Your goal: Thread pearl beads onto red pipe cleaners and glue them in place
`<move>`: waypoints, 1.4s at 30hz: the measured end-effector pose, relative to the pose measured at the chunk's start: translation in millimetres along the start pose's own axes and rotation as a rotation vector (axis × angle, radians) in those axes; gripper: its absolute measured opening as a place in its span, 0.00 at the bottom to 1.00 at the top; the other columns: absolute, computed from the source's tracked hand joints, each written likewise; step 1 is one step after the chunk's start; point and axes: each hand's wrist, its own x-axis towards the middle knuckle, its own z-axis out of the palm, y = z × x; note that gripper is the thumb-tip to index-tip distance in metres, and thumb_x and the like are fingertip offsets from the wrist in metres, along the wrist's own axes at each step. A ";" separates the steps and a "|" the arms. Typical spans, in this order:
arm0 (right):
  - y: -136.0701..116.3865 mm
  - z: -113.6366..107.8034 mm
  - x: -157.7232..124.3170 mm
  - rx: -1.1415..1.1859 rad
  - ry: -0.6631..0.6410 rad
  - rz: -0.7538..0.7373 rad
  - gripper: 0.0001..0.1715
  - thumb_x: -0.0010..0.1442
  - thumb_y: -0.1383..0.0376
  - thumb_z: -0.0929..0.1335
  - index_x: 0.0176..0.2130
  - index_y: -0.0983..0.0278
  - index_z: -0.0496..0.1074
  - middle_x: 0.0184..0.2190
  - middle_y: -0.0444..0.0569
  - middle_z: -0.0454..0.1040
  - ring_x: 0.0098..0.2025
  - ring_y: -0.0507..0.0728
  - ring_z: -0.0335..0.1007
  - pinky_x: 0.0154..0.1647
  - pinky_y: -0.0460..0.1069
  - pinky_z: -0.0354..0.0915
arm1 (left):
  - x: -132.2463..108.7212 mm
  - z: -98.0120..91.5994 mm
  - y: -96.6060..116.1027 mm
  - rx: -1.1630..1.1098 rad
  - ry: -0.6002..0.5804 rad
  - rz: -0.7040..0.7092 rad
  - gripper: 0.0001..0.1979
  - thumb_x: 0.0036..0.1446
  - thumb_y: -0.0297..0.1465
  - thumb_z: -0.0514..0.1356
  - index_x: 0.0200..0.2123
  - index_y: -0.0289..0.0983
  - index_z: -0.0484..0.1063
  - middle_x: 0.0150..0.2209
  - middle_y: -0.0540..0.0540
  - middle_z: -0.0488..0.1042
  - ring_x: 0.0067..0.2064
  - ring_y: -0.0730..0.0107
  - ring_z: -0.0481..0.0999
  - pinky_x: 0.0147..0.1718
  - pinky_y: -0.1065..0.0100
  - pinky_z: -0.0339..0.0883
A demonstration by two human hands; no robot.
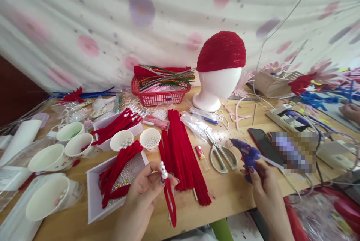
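Observation:
My left hand [146,192] pinches a bent red pipe cleaner [172,207] whose top carries several white pearl beads [163,169]. Its loop hangs down below the fingers. My right hand [266,184] is closed round the handle of a blue hot glue gun [247,154], whose nozzle points to the upper left. Between the hands lies a bundle of straight red pipe cleaners [182,154]. Scissors [221,154] with pale handles and a small red-labelled bottle [201,154] lie beside the bundle.
A white box [94,196] of pearls and red pipe cleaners stands left, near several paper cups [46,198]. Behind are a red basket [165,98] and a white mannequin head [222,83] wearing a red cap [222,51]. Phones [263,143] and cables lie right; another person's hand [351,111] shows.

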 end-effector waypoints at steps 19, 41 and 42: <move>-91.2 17.7 -69.6 0.262 0.400 -0.032 0.20 0.62 0.47 0.69 0.39 0.59 0.65 0.34 0.48 0.68 0.35 0.61 0.68 0.40 0.56 0.66 | 4.8 18.0 -7.5 0.139 -0.027 0.004 0.19 0.41 0.41 0.79 0.28 0.39 0.75 0.28 0.47 0.84 0.40 0.55 0.85 0.51 0.58 0.71; -147.4 64.4 -73.9 1.018 -0.756 0.175 0.15 0.66 0.50 0.71 0.38 0.58 0.71 0.28 0.40 0.72 0.23 0.47 0.54 0.23 0.43 0.53 | 36.6 -46.9 49.0 1.869 0.205 0.021 0.11 0.62 0.22 0.60 0.46 0.36 0.78 0.46 0.37 0.83 0.50 0.48 0.81 0.48 0.54 0.71; -147.4 62.5 -73.6 0.991 -0.735 0.189 0.16 0.65 0.50 0.72 0.38 0.59 0.72 0.27 0.40 0.71 0.23 0.47 0.53 0.23 0.43 0.52 | 40.9 -44.9 44.4 1.892 0.216 0.006 0.10 0.63 0.22 0.58 0.45 0.35 0.77 0.45 0.36 0.83 0.49 0.48 0.81 0.48 0.53 0.71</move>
